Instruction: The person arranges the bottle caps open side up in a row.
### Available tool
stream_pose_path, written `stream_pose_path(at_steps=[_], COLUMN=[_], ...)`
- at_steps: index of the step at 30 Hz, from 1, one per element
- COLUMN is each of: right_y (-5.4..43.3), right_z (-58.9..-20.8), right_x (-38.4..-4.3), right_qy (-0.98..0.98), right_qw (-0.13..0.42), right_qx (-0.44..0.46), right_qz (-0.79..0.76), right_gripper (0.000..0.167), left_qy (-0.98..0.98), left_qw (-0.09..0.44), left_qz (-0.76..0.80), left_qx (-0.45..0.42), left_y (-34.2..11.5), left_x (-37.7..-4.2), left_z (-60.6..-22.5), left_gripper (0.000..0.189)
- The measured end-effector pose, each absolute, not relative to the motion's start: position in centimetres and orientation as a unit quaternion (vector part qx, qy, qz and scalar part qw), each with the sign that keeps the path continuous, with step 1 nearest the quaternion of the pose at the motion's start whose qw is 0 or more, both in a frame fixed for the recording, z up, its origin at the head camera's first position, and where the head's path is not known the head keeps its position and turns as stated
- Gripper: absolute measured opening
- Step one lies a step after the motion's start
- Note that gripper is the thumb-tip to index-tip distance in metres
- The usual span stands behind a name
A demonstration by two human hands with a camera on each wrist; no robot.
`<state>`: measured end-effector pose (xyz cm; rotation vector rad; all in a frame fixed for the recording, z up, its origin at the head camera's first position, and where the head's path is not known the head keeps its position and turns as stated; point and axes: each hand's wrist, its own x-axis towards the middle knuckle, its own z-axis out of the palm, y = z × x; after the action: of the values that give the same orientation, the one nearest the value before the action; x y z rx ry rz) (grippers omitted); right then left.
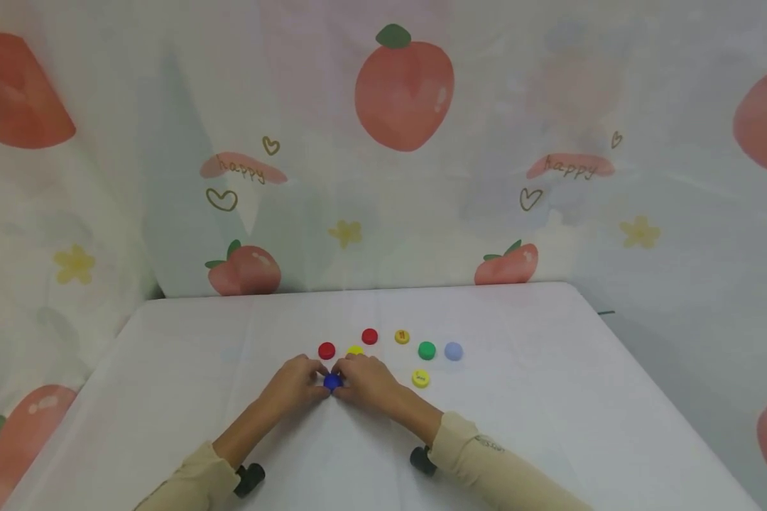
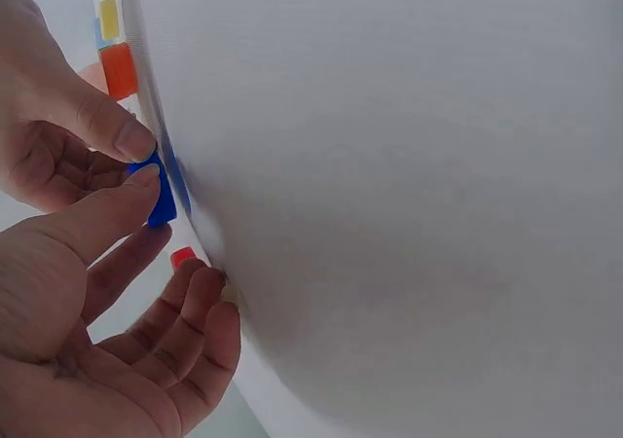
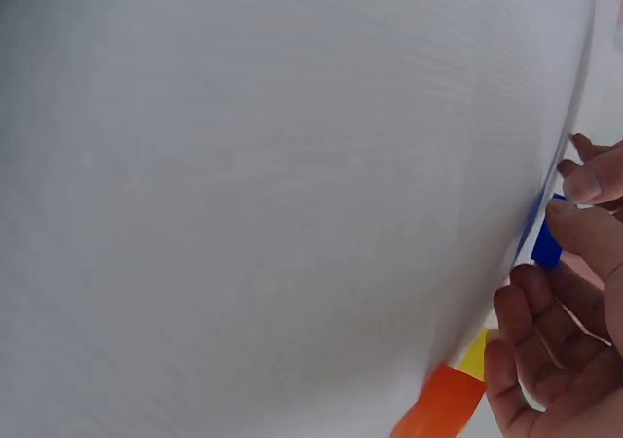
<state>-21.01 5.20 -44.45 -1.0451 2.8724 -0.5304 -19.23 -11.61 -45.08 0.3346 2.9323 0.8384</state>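
Both hands meet at a dark blue bottle cap (image 1: pixel 332 382) low over the white table, pinching it from opposite sides. My left hand (image 1: pixel 296 383) has thumb and forefinger on its left side; the right hand (image 1: pixel 366 382) grips the right side the same way. In the left wrist view the blue cap (image 2: pixel 156 193) shows its side wall between the fingertips, near the cloth. Just behind the hands lie a red cap (image 1: pixel 327 350) and a yellow cap (image 1: pixel 355 350), the latter partly covered by the right hand. An orange cap (image 3: pixel 443 409) shows near that hand in the right wrist view.
Further caps lie on the table: a red one (image 1: pixel 369 336), a printed yellow one (image 1: pixel 402 336), a green one (image 1: pixel 427 350), a pale blue one (image 1: pixel 453 351) and another yellow one (image 1: pixel 420 378). A fruit-patterned curtain (image 1: pixel 383 199) hangs behind the table.
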Motion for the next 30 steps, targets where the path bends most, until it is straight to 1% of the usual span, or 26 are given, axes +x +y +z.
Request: stream_pose_path(at_steps=[4, 10, 15, 20, 27, 30], right_y=[4.8, 4.4, 4.1, 3.9, 3.9, 4.1], right_z=[-44.2, -44.0, -43.8, -43.6, -43.7, -43.5], right_x=[-20.9, -20.7, -20.2, -19.5, -19.0, -18.9], right_qy=[0.921, 0.918, 0.922, 0.923, 0.913, 0.908], right_qw=[0.034, 0.04, 0.063, 0.085, 0.046, 0.043], right_qx=[-0.346, -0.356, -0.336, -0.321, -0.354, -0.357], right_qz=[-0.174, -0.168, -0.182, -0.193, -0.195, -0.214], right_gripper=[0.031, 0.031, 0.03, 0.03, 0.03, 0.03], left_qy=[0.953, 0.946, 0.936, 0.924, 0.911, 0.906], left_qw=[0.026, 0.031, 0.029, 0.042, 0.068, 0.078], left_qz=[0.281, 0.304, 0.327, 0.357, 0.386, 0.395], left_qx=[0.109, 0.111, 0.125, 0.127, 0.126, 0.131], left_y=[-12.4, -13.4, -14.2, -14.6, -14.7, -14.7], left_x=[-18.5, -18.0, -17.6, -17.2, -16.9, -17.0], left_z=[-45.0, -45.0, -44.9, -44.9, -44.8, -44.6], left_gripper=[0.027, 0.025, 0.023, 0.021, 0.023, 0.024])
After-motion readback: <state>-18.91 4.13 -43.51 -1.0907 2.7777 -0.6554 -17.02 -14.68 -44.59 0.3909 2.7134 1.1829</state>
